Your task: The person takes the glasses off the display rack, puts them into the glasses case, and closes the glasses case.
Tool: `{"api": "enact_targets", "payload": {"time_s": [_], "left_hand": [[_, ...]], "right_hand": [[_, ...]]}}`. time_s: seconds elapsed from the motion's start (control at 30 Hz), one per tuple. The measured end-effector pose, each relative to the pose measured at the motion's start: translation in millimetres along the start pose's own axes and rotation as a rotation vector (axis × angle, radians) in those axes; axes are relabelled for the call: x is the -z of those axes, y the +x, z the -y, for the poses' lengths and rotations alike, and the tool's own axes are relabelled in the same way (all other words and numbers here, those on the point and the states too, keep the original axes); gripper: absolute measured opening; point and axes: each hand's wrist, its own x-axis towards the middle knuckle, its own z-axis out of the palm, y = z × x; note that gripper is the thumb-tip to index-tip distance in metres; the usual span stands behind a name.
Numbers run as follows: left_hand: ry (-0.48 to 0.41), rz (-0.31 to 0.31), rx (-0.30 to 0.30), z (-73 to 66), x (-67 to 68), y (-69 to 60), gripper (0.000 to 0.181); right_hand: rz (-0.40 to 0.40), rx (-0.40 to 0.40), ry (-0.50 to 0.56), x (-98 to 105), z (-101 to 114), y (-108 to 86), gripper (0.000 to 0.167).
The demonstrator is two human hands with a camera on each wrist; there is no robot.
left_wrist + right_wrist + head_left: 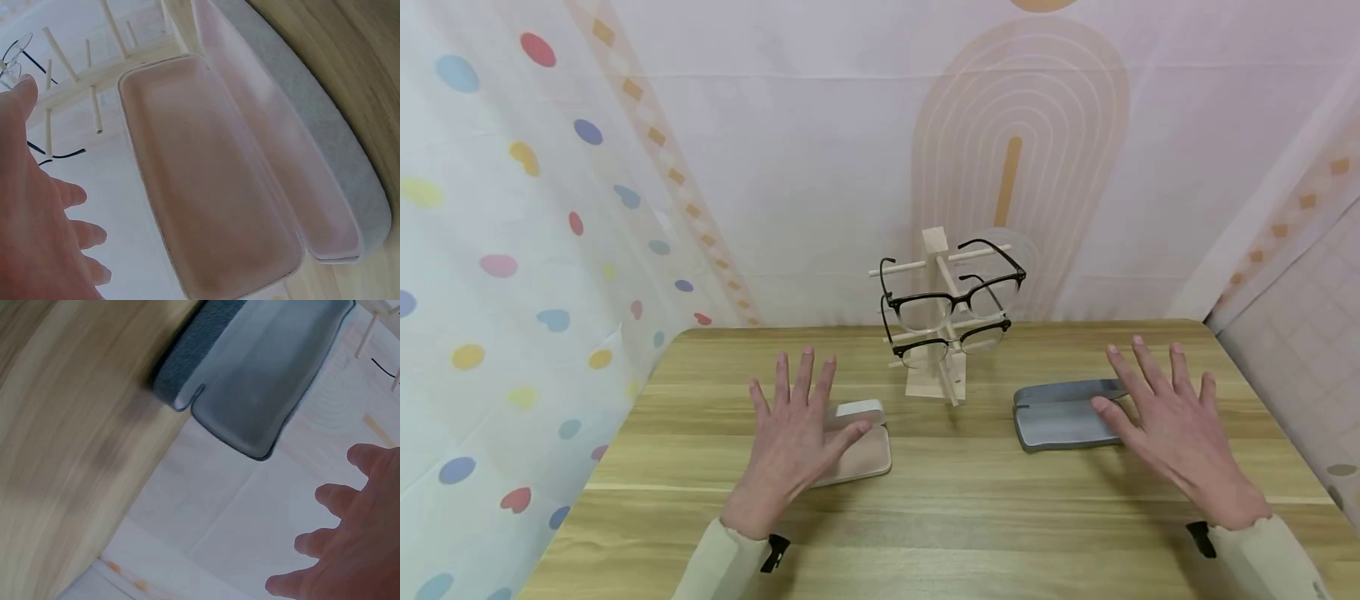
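My left hand point(790, 442), fingers straight and spread, hovers over a glasses case point(861, 454) that lies opened out. In the left wrist view this case point(206, 169) shows a pink lining and a pale grey outside, with nothing inside. On the right, my right hand point(1176, 429) is also spread flat, partly covering a blue-grey glasses case point(1060, 421), likewise opened out. The right wrist view shows that case point(256, 375) bare inside. Between the hands, two pairs of black-framed glasses hang on a wooden stand: an upper pair point(955, 297) and a lower pair point(921, 343).
The wooden stand point(935, 242) with its pegs rises near the back of the wood-grain table point(955, 517). Behind the table hangs a patterned curtain point(820, 167), and another dotted one point(550, 250) covers the left side.
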Motion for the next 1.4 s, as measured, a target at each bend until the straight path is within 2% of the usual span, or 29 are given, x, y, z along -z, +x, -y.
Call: {"api": "enact_targets", "payload": {"time_s": [0.43, 0.67, 0.8, 1.1, 1.23, 1.4], "left_hand": [[-0.085, -0.071, 0.015, -9.8, 8.1, 0.5, 0.102], [-0.148, -0.138, 0.017, -17.7, 14.5, -0.1, 0.103], [-0.227, -0.173, 0.016, -23.9, 18.5, -0.1, 0.102], [-0.484, -0.255, -0.007, -35.6, 27.6, 7.4, 0.099], [-0.558, -0.288, -0.009, -39.8, 31.5, 11.8, 0.098], [-0.641, -0.308, -0.002, -45.9, 36.2, 16.6, 0.089]], "right_hand": [[-0.042, 0.0, 0.053, 5.8, 15.7, -0.8, 0.074], [-0.056, 0.009, 0.104, 10.5, 26.5, -1.5, 0.073], [-0.072, 0.024, 0.131, 11.4, 33.0, 1.6, 0.071], [-0.129, 0.063, 0.246, 14.3, 50.6, 11.2, 0.067], [-0.153, 0.08, 0.293, 15.5, 57.7, 16.2, 0.065], [-0.178, 0.076, 0.343, 17.1, 65.8, 21.7, 0.064]]}}
